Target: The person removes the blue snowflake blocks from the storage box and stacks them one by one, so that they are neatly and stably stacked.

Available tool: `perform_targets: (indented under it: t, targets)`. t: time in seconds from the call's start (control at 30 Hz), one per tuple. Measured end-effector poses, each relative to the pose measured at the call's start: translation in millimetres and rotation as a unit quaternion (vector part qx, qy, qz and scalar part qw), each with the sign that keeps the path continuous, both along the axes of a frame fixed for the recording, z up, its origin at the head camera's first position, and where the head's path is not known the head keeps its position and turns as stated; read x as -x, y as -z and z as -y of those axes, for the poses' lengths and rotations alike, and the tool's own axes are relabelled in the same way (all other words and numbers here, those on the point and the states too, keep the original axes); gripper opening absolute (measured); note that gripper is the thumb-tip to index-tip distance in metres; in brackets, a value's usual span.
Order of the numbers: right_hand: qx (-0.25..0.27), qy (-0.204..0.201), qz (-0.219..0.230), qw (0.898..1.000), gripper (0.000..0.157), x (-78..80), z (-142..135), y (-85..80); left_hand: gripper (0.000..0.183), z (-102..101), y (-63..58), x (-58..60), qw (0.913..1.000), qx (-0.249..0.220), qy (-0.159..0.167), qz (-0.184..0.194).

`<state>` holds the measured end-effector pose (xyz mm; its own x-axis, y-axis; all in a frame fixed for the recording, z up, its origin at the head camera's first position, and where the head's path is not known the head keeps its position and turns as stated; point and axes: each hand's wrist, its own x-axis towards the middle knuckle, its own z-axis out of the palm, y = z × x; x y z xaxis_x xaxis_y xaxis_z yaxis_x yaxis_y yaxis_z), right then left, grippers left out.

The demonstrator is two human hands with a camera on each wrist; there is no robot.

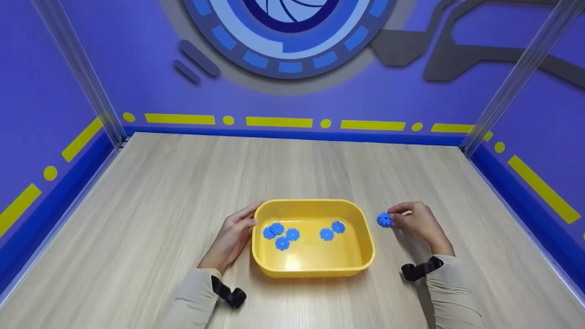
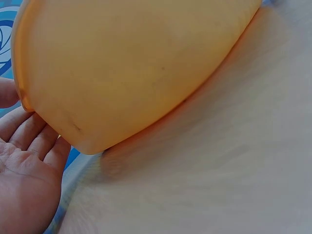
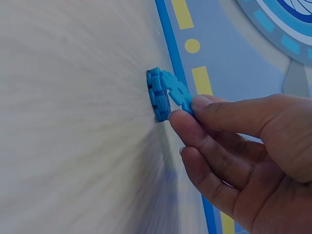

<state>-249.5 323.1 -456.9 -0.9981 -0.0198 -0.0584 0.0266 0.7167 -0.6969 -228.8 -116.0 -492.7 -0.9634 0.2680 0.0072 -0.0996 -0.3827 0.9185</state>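
A yellow plastic bin (image 1: pixel 315 269) sits on the table, with several blue notched discs (image 1: pixel 292 235) lying in its left half and two in its right. My left hand (image 1: pixel 233 235) grips the bin's left side, thumb at the rim and fingers along the outer wall; the left wrist view shows the palm (image 2: pixel 29 180) beside that wall. To the bin's right, my right hand (image 1: pixel 420 224) pinches a blue notched disc (image 3: pixel 178 91) between thumb and index finger. The held disc is tilted against a small stack of like discs (image 3: pixel 157 95) on the table.
The pale wood-grain table (image 1: pixel 205 173) is bounded by a purple back wall (image 1: pixel 274 105) and side walls. Clear posts (image 1: pixel 91 77) stand at the back corners. Each wrist wears a black strap with a camera (image 1: pixel 416 272).
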Motion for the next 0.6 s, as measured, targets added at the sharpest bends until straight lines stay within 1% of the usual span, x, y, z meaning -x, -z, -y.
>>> perform_targets:
  t: [0.13, 0.23, 0.47, 0.6]
  targets:
    - [0.009, 0.0, 0.004, 1.0, 0.022, -0.4, 0.3, 0.3, 0.057, 0.8, 0.2, -0.1, 0.9999, -0.006, 0.009, -0.003]
    - [0.004, -0.003, 0.004, 1.0, 0.022, -0.1, 0.9, 0.4, 0.057, 1.0, 0.5, -0.1, 0.9999, -0.006, 0.009, -0.002]
    - [0.002, 0.007, 0.017, 1.0, 0.024, 0.1, 1.8, 0.3, 0.057, -0.1, 0.3, -0.1, 1.0, -0.005, 0.002, 0.002]
    - [-0.006, 0.007, 0.016, 1.0, 0.024, 0.0, 1.6, -0.1, 0.057, -0.5, 0.2, 0.3, 1.0, -0.003, -0.003, 0.003]
